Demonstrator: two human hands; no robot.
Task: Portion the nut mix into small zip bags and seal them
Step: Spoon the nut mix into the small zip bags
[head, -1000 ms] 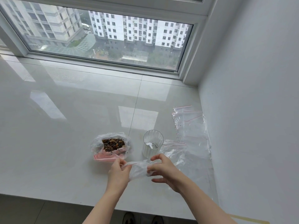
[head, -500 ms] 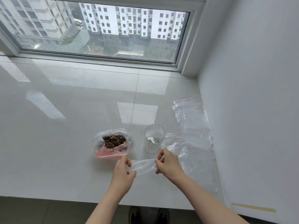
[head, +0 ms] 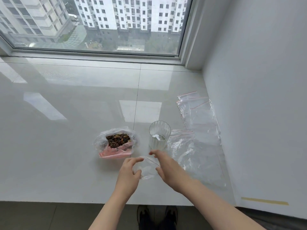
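A small clear zip bag (head: 147, 169) with a red seal line hangs between my hands near the front edge, its mouth spread into a loop. My left hand (head: 128, 174) pinches its left side. My right hand (head: 168, 169) holds its right side, blurred, with the forefinger lifted toward the glass. The nut mix (head: 118, 140) lies in an open clear and pink bag just behind my left hand. To its right, behind my right hand, stands a ribbed glass (head: 159, 136) with a small white scoop inside.
Several empty zip bags (head: 198, 117) lie spread along the right wall, reaching down to the glass. The glossy white sill (head: 66, 130) runs left and back to the window. Its front edge is close below my wrists; my shoes show on the floor.
My hands have come closer together. The small bag, stretched flat between them before, now has its mouth pulled open. The glass and nut bag stay put.
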